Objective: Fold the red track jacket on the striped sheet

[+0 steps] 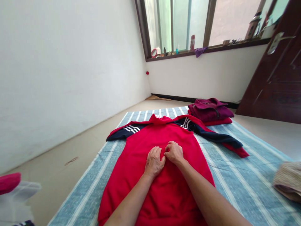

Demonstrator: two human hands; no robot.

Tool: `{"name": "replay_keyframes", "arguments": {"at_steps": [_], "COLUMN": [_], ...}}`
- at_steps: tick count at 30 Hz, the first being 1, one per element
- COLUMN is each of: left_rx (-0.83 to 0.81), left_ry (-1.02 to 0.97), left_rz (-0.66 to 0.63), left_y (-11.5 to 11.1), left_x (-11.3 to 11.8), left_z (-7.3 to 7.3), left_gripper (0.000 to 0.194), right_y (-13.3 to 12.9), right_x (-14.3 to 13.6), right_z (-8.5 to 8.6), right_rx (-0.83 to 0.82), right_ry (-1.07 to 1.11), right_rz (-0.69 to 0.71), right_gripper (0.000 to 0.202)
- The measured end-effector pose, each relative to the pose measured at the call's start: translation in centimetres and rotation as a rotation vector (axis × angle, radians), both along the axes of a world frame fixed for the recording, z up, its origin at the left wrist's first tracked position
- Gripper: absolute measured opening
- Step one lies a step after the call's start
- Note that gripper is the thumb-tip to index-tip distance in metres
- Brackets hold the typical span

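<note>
Extends a bare left forearm [131,200] and a bare right forearm [205,191] from the lower edge of view, both slanting inward. Holds the left hand [154,161] palm down, with fingers [155,150] side by side, lightly bent and pointing forward, and thumb [162,161] spread toward the right. Holds the right hand [174,152] a little farther forward, back uppermost, with fingers curled more tightly and tips partly hidden. Bends both wrists [149,174] slightly, aiming each hand more forward than its forearm. Leaves very little space between the hands, touching or just apart, too close to tell.
</note>
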State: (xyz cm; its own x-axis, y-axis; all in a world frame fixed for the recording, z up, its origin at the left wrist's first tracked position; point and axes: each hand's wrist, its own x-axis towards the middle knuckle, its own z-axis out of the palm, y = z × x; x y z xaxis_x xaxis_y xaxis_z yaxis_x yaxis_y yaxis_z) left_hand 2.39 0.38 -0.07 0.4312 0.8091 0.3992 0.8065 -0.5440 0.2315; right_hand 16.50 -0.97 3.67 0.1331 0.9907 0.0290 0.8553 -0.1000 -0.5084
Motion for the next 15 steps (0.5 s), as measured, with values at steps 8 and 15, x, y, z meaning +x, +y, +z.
{"name": "replay_keyframes", "arguments": {"at_steps": [8, 15], "left_rx": [-0.048, -0.076], "left_ry": [0.017, 0.042], "left_rz": [0.027, 0.046], "left_y": [-0.2, -0.5], "left_x": [0.4, 0.6], "left_z": [1.1, 1.4], "left_gripper": [0.037, 0.038], "right_y": [-0.8, -2.1], "right_x": [0.5, 3.2], "right_z": [1.4, 3.6], "right_rx": [0.006, -0.062], "right_ry": [-0.131, -0.354], "right_rz": [0.031, 0.019], "right_gripper": [0.019, 0.026]}}
